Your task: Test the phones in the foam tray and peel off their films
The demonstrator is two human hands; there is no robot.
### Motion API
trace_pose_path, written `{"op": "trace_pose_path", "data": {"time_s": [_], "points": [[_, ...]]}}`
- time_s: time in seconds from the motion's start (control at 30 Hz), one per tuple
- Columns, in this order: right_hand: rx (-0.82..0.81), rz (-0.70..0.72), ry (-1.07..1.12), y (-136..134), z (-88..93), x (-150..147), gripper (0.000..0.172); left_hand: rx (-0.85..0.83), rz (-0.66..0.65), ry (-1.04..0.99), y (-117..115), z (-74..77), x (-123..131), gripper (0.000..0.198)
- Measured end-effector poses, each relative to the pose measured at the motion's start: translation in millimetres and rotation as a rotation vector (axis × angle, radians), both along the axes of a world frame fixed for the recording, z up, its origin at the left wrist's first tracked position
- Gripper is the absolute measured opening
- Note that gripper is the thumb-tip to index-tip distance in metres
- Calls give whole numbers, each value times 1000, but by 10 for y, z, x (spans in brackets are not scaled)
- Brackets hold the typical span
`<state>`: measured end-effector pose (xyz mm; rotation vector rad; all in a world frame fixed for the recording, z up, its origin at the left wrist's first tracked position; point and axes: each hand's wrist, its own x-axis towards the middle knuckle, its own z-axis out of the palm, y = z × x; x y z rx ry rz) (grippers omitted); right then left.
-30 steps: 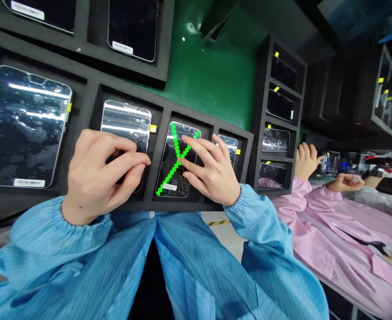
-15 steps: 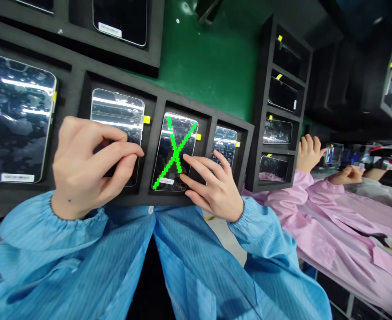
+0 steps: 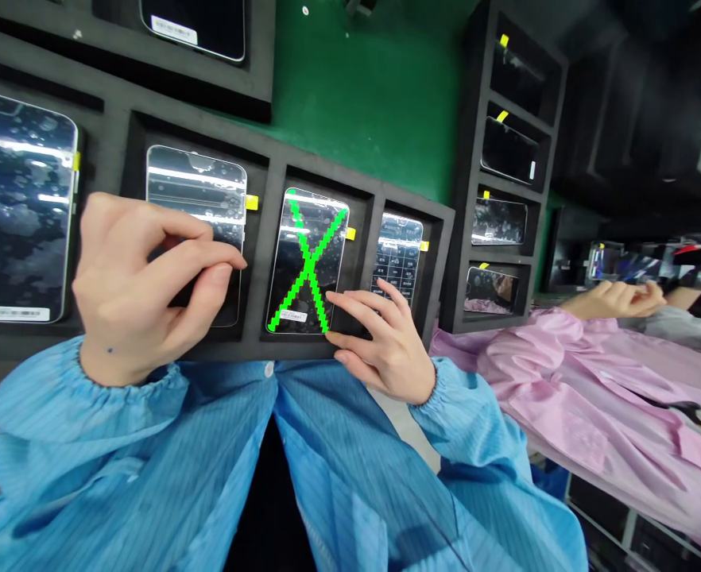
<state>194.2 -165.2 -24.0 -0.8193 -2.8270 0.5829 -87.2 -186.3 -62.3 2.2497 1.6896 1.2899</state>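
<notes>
In a black foam tray [image 3: 259,318] lies a smartphone [image 3: 296,262] whose dark screen shows a green blocky X. My right hand [image 3: 380,338] is open over its lower right, fingers apart. One fingertip touches or hovers just over the screen's lower right corner; another is by its right edge. My left hand [image 3: 153,278] hangs above the neighbouring phone [image 3: 195,187], partly hiding it. Its thumb and index are pressed together, with nothing visible between them. A phone with a grid of boxes [image 3: 399,246] sits right of the X phone, partly behind my right fingers.
A larger-looking phone [image 3: 20,206] lies in the tray's left compartment. Another tray [image 3: 255,87] with a phone [image 3: 201,24] stands behind. On the right, a tray [image 3: 463,199] holds several phones. The green table top [image 3: 362,95] lies beyond. A co-worker's pink sleeve [image 3: 523,349] is at the right.
The green X now reaches the screen's lower right corner. My right fingertips have slid a little down along the phone. The co-worker's hand has moved away from the right tray. The view has shifted slightly.
</notes>
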Motion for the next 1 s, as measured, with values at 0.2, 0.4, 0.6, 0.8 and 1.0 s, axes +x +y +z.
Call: {"op": "trace_pose_path", "data": {"time_s": [0.2, 0.4, 0.6, 0.8, 1.0], "points": [[8, -134, 54, 171, 91, 27, 29, 21, -2, -6, 4, -21, 2, 17], [90, -84, -92, 288, 74, -21, 15, 6, -19, 37, 9, -4, 10, 13], [31, 32, -138, 362, -34, -115, 32, -23, -14, 73, 10, 35, 26, 13], [236, 4, -43, 312, -171, -164, 27, -64, -10, 106, 5, 25, 40, 16], [235, -19, 35, 286, -96, -117, 17, -108, -40, 162, 31, 186, 94, 19]]}}
